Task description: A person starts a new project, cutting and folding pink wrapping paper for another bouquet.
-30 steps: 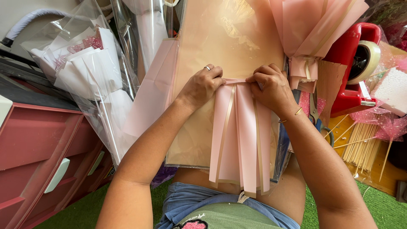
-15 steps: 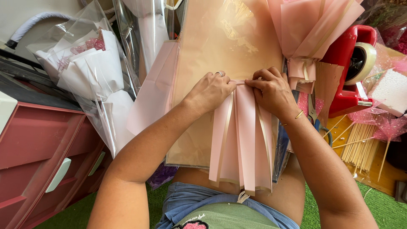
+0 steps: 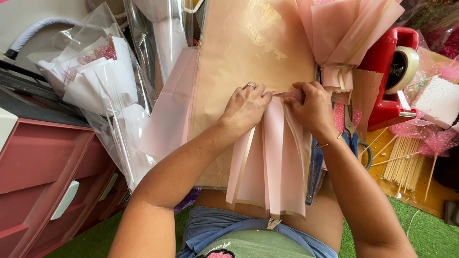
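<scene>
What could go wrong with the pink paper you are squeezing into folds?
1. Both hands, left hand and right hand, pinch only the top of the pleated pink paper. If a finger slips, the folds may spring open.
2. The paper's lower end hangs loose over the lap, so it might crease or snag.
3. The scissors lie close beside the right wrist and could get bumped.

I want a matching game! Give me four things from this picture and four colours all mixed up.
Things:
1. Tape dispenser
2. Pleated paper pinched by the left hand and right hand
3. Scissor handles
4. Foam block

Colours:
A. white
B. red
C. pink
D. blue

Pairs: 1-B, 2-C, 3-D, 4-A
</scene>
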